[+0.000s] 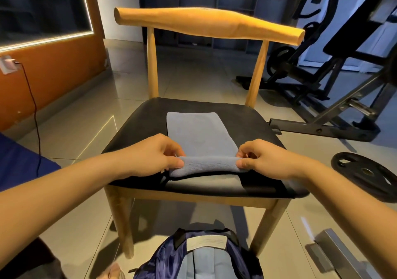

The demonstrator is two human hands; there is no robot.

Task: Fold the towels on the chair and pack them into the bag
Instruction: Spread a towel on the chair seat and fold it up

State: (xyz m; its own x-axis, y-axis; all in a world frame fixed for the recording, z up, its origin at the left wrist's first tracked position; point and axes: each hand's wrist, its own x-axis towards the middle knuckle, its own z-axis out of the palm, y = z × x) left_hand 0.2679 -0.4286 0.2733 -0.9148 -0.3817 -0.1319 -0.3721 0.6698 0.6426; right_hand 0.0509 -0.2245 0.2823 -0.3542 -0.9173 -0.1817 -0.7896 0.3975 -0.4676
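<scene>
Item, left: left hand [150, 156], thumb and fingers pinched on the left end of a raised fold. Item, centre: towel [193, 132], grey-blue, lying as a flat strip from front to back on the dark seat of the chair [141, 124], with its near end lifted into a soft roll between the two hands. A further grey layer shows under the roll at the seat's front edge; whether it belongs to the same towel cannot be told. Item, right: right hand [264, 160], pinching the right end of the same fold. Item, below: bag [167, 255], on the floor just before the chair, mouth open, pale blue cloth visible inside. Hazards, as judged: each grip is a fingertip pinch, so a corner may slip out and let the fold collapse. If one hand travels further than the other, the edges would land askew on the far portion. The seat looks smooth, so the flat part may slide or bunch when the fold is carried forward. The layer at the front edge could drop to the floor.
</scene>
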